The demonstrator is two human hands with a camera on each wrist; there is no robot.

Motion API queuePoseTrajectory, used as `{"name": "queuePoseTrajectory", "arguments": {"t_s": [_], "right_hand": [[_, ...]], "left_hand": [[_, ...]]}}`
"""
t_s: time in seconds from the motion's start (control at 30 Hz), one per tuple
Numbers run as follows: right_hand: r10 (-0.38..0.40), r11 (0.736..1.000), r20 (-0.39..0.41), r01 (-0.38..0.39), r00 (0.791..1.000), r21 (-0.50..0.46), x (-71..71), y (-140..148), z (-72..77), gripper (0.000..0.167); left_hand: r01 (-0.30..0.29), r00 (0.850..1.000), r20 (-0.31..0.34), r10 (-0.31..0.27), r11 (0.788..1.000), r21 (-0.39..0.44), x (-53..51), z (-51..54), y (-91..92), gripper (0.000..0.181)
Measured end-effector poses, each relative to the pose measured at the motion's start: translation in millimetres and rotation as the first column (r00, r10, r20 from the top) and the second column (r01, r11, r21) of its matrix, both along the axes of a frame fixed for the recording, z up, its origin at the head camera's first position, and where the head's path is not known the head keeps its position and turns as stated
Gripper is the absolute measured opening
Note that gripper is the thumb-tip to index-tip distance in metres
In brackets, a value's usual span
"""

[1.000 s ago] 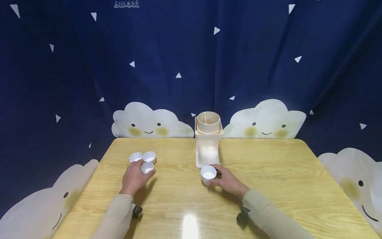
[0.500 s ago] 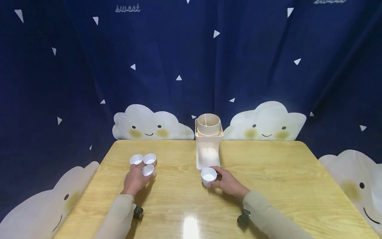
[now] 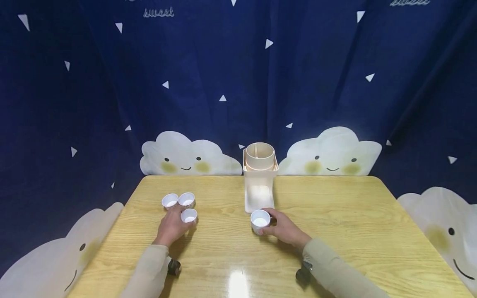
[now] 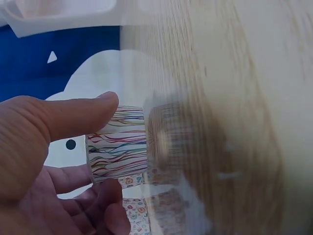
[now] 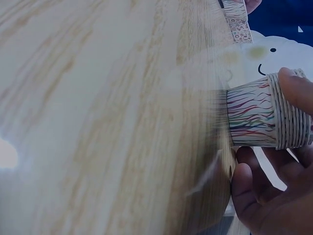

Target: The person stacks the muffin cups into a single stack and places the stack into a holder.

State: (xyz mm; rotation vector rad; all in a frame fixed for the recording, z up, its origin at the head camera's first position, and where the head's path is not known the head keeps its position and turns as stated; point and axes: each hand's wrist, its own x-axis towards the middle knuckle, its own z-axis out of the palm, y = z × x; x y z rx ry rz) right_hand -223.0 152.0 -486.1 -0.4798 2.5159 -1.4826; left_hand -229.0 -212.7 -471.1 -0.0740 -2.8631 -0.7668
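Observation:
My left hand (image 3: 173,225) grips a white paper cup (image 3: 189,215) at the left of the table; coloured wavy lines run round this cup (image 4: 120,147) in the left wrist view. Just behind it stand two more cups, one at the left (image 3: 170,200) and one at the right (image 3: 187,199). Near the middle, my right hand (image 3: 285,227) holds a stack of nested paper cups (image 3: 260,219) between thumb and fingers. Several rims show on that stack (image 5: 288,110) in the right wrist view, and its base rests on or close to the table.
Behind the right hand's cups, a cream-coloured stand (image 3: 258,182) with a round open holder on top is at the table's back edge. The wooden table (image 3: 335,215) reaches to both sides. A dark blue curtain (image 3: 223,62) with white clouds hangs behind it.
My left hand has moved slightly right and toward me with its cup, which now stands a little apart from the two behind. My right hand keeps its hold in the same place.

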Motion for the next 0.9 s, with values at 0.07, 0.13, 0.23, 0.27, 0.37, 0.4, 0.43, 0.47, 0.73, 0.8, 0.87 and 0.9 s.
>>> {"name": "queuePoseTrajectory", "arguments": {"t_s": [0.07,0.13,0.23,0.27,0.37,0.4,0.43,0.47,0.73,0.8,0.87,0.9], "right_hand": [[0.002,1.000,-0.007,-0.002,1.000,0.004,-0.1,0.2,0.1,0.062],[-0.001,1.000,-0.009,0.001,1.000,0.007,-0.2,0.4,-0.1,0.062],[0.001,1.000,-0.017,0.000,1.000,0.016,-0.4,0.6,-0.1,0.062],[0.001,1.000,-0.021,-0.001,1.000,0.020,-0.5,0.5,0.1,0.062],[-0.003,1.000,-0.018,0.004,1.000,0.025,-0.9,0.3,0.9,0.062],[-0.004,1.000,-0.017,0.004,1.000,0.027,-1.2,0.2,1.1,0.062],[-0.009,1.000,-0.015,0.009,1.000,0.029,-1.0,0.3,1.5,0.062],[-0.013,0.999,-0.013,0.013,1.000,0.029,-0.9,0.3,1.9,0.062],[-0.002,1.000,-0.013,0.002,1.000,0.023,0.0,1.3,0.3,0.061],[-0.006,1.000,-0.012,0.007,1.000,0.026,-0.6,0.9,0.4,0.061],[-0.012,1.000,-0.009,0.012,1.000,0.027,-0.8,0.1,0.7,0.061],[-0.014,1.000,-0.006,0.014,1.000,0.024,-0.7,-0.4,0.9,0.061]], "left_hand": [[0.004,1.000,-0.007,-0.004,1.000,0.007,0.6,0.4,1.5,0.052],[0.007,1.000,-0.011,-0.007,1.000,0.017,2.0,1.9,3.8,0.054],[0.008,1.000,-0.022,-0.007,0.999,0.033,4.0,5.3,8.9,0.055],[0.008,1.000,-0.022,-0.007,0.999,0.043,4.9,7.3,11.3,0.056],[0.013,0.999,-0.032,-0.011,0.998,0.058,5.8,12.0,18.1,0.058],[0.017,0.999,-0.032,-0.015,0.998,0.064,5.9,13.6,20.5,0.057],[0.024,0.999,-0.036,-0.022,0.997,0.070,6.2,14.9,23.3,0.057],[0.034,0.999,-0.037,-0.031,0.996,0.079,6.4,16.1,26.0,0.057],[0.124,0.992,-0.056,-0.117,0.982,0.141,11.7,22.6,47.4,0.055],[0.147,0.988,-0.068,-0.138,0.978,0.148,11.8,25.2,52.0,0.055],[0.162,0.986,-0.071,-0.152,0.974,0.159,12.3,27.9,55.9,0.055],[0.168,0.985,-0.076,-0.158,0.972,0.161,12.3,28.7,57.7,0.055]]}}
